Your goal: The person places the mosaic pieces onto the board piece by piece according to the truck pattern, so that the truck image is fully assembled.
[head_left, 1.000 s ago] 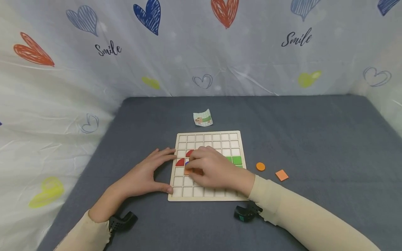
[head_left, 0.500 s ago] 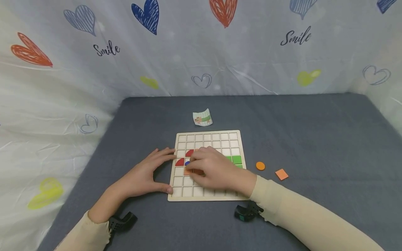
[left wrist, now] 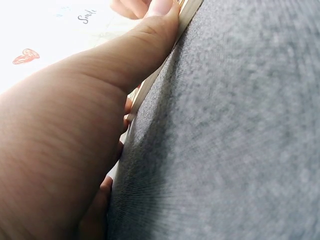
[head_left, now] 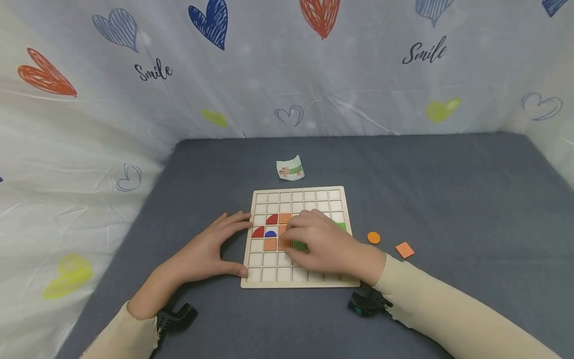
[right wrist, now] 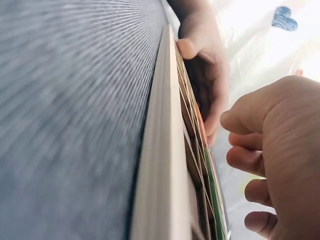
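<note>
A pale wooden grid board [head_left: 296, 285] lies on the grey cloth. My left hand [head_left: 197, 252] rests at its left edge, fingers spread and thumb near the lower corner. Over the middle hovers my right hand [head_left: 320, 244], its fingers loosely bent; the right wrist view shows nothing between thumb and fingers [right wrist: 245, 157]. Left of those fingertips sit two red quarter-circle pieces, one of them [head_left: 258, 232] at the side, and a blue half-circle piece [head_left: 270, 234]. Orange squares, such as this orange square [head_left: 270, 244], and green pieces [head_left: 299, 245] fill nearby cells, partly hidden by the right hand.
To the board's right lie an orange disc [head_left: 373, 238] and a loose orange square [head_left: 405, 250]. Behind the board is a small curled picture card [head_left: 290, 168]. A white curtain [head_left: 251, 75] printed with hearts hangs at the back and sides.
My right hand has shifted to the right across the board, uncovering the blue half-circle and some orange squares while covering more green. The left hand stays in place.
</note>
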`<state>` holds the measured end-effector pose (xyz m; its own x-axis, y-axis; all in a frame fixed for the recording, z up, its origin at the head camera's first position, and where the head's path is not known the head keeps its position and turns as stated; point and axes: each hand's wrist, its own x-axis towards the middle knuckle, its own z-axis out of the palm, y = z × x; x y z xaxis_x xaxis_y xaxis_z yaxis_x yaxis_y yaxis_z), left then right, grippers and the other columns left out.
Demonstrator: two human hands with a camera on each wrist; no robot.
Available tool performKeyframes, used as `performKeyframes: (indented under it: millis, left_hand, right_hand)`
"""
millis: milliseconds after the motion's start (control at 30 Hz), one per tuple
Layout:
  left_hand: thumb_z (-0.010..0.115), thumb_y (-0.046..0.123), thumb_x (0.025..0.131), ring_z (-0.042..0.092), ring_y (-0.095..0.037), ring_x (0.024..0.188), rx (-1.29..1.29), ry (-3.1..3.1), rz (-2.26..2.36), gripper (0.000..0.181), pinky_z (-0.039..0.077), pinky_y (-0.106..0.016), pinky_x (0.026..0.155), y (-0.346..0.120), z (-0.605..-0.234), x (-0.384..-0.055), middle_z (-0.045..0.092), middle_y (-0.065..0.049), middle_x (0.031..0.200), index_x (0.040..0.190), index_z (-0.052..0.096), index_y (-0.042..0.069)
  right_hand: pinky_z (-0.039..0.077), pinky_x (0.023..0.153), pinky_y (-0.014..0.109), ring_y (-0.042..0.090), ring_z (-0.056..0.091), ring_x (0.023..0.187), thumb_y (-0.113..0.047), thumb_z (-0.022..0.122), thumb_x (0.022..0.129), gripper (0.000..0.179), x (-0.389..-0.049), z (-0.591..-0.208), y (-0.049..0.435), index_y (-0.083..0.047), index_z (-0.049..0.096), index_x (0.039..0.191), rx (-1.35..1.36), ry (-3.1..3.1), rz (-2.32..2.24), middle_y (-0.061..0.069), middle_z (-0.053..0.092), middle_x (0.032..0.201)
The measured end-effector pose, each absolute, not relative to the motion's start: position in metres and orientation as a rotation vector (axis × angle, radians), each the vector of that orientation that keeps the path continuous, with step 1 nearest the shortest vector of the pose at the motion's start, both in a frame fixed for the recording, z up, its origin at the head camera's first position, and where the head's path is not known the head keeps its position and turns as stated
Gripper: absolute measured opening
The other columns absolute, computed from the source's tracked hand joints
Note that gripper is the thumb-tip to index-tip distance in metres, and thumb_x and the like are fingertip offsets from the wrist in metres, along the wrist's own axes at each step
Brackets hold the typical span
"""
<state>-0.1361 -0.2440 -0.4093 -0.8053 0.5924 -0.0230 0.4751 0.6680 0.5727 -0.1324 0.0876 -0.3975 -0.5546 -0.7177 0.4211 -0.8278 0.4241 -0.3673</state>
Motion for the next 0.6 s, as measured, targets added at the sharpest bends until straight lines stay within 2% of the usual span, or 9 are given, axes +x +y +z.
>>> performKeyframes:
  millis: [333, 600]
  left_hand:
    - [0.089, 0.079, 0.071, 0.014, -0.031, 0.168, 0.812, 2.682, 0.81, 0.111, 0.018, -0.067, 0.132, -0.243, -0.407, -0.135, 0.031, 0.01, 0.176, 0.164, 0.05, 0.032]
    - [0.088, 0.08, 0.071, 0.014, -0.032, 0.168, 0.796, 2.682, 0.796, 0.111, 0.018, -0.067, 0.132, -0.242, -0.405, -0.135, 0.032, 0.008, 0.176, 0.164, 0.05, 0.033]
  right_hand:
    - [0.053, 0.095, 0.041, 0.013, 0.066, 0.106, -0.015, 0.084, 0.093, 0.023, -0.12, -0.399, 0.13, -0.014, 0.083, 0.116, 1.228, -2.513, 0.9, -0.007, 0.076, 0.111]
    - [0.049, 0.09, 0.038, 0.01, 0.065, 0.102, -0.008, 0.087, 0.089, 0.027, -0.109, -0.402, 0.172, -0.012, 0.083, 0.116, 1.152, -2.462, 0.936, -0.007, 0.076, 0.111]
